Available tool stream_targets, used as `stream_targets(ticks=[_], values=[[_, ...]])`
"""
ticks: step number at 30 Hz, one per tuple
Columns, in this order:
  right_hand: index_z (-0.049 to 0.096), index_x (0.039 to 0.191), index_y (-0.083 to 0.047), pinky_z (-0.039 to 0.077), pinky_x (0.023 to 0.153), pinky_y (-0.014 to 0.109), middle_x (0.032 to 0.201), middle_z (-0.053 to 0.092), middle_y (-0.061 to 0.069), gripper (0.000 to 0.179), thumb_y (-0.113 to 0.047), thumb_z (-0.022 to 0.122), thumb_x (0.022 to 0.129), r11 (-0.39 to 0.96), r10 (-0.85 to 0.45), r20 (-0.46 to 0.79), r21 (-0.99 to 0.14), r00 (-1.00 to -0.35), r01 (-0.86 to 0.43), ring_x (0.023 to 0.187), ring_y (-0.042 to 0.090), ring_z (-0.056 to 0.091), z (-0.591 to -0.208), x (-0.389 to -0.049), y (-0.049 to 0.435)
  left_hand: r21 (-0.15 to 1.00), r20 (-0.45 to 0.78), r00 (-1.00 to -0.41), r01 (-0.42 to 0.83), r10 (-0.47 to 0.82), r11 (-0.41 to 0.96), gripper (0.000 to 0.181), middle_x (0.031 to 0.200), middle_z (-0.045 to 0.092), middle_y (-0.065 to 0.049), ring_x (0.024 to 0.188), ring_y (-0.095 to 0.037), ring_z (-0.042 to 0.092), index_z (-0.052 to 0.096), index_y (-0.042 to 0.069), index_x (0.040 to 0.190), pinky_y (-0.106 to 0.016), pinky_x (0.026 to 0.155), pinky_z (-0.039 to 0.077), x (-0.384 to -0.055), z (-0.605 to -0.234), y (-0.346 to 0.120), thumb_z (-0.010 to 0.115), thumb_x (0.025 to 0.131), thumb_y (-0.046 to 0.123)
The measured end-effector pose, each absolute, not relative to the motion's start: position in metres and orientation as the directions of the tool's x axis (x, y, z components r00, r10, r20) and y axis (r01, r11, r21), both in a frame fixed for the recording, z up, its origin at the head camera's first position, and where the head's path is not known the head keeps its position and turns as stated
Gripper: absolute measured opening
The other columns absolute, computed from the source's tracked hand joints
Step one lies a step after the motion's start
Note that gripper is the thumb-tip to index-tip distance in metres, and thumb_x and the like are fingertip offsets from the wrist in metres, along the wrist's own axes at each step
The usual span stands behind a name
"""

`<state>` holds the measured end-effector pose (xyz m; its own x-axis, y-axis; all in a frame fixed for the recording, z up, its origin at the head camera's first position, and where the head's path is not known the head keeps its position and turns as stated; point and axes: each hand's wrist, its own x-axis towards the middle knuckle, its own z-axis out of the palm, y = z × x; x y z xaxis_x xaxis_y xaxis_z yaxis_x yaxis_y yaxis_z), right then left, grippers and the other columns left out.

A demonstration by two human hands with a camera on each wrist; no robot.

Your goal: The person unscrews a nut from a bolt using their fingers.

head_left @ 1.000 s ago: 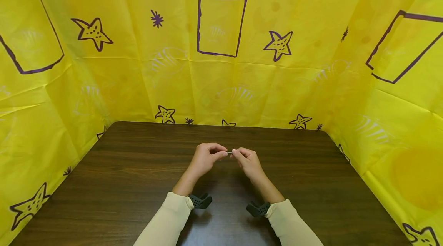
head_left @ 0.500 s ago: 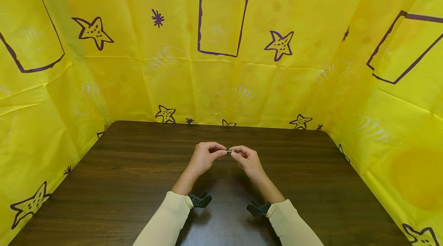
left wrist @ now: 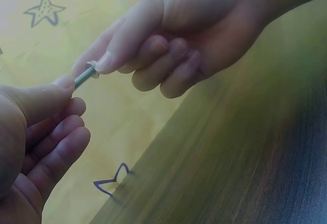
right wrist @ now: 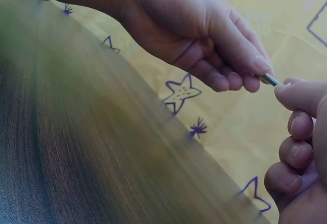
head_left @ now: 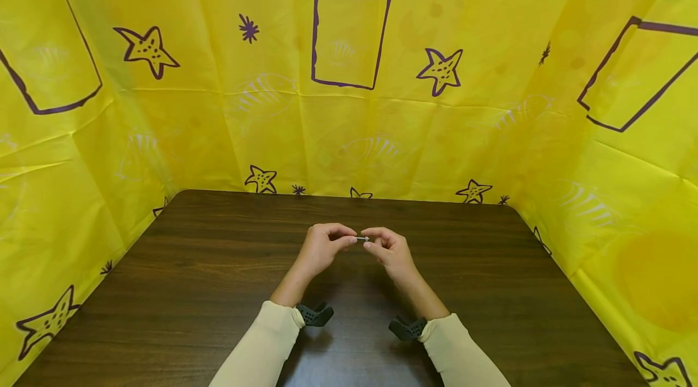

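A slim silvery bolt (left wrist: 83,78) with visible threads spans the gap between both hands above the table. My left hand (head_left: 323,249) pinches one end of it between thumb and index finger, hiding that end. A small, wider nut (left wrist: 93,69) sits round the bolt's other end. The thumb and index finger of my right hand (head_left: 395,255) are around this nut, the thumb tip touching it in the left wrist view. Its other fingers are curled toward the palm. In the right wrist view, only a short length of the bolt (right wrist: 271,79) shows.
The dark wood table (head_left: 191,278) lies beneath both forearms. Yellow cloth (head_left: 349,132) printed with purple stars and frames encloses its back and sides. Dark wrist bands (head_left: 315,315) are at both cuffs.
My right thumb and index finger have spread a little apart, and more of the bolt's end and the nut show between them. The left hand has hardly moved.
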<state>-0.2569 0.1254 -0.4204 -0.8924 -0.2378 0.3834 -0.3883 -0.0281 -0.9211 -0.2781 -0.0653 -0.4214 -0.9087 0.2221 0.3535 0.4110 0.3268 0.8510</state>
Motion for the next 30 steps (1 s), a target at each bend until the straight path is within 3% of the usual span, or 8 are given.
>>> stream_targets(ticks=[14, 25, 30], values=[[0.060, 0.117, 0.012, 0.028, 0.045, 0.021, 0.058, 0.039, -0.003, 0.028, 0.005, 0.064, 0.091, -0.056, -0.242, 0.359, -0.933, -0.901, -0.357, 0.046, 0.007, 0.033, -0.446, -0.274, 0.129, 0.845, 0.379, -0.895, 0.438, 0.236, 0.307, 0.008, 0.080, 0.070, 0.000, 0.068, -0.019, 0.065, 0.077, 0.009, 0.092, -0.030, 0.061, 0.053, -0.276, -0.419, -0.065, 0.076, 0.085, 0.014], [0.062, 0.093, 0.013, 0.029, 0.044, 0.021, 0.056, 0.040, 0.000, 0.021, -0.006, 0.057, 0.098, -0.007, -0.189, 0.226, -0.973, -0.956, -0.229, 0.046, 0.007, 0.035, -0.417, -0.255, 0.124, 0.855, 0.364, -0.899, 0.426, 0.242, 0.297, 0.012, 0.080, 0.070, 0.000, 0.072, -0.030, 0.067, 0.076, 0.004, 0.094, -0.031, 0.062, 0.053, -0.277, -0.420, -0.064, 0.075, 0.086, 0.012], [0.062, 0.094, 0.013, 0.028, 0.044, 0.021, 0.056, 0.040, 0.000, 0.019, -0.005, 0.057, 0.097, -0.015, -0.190, 0.227, -0.973, -0.955, -0.228, 0.046, 0.006, 0.034, -0.417, -0.254, 0.124, 0.855, 0.368, -0.898, 0.429, 0.244, 0.291, 0.010, 0.080, 0.070, -0.001, 0.071, -0.032, 0.068, 0.076, 0.006, 0.093, -0.031, 0.062, 0.054, -0.278, -0.421, -0.063, 0.075, 0.086, 0.012]])
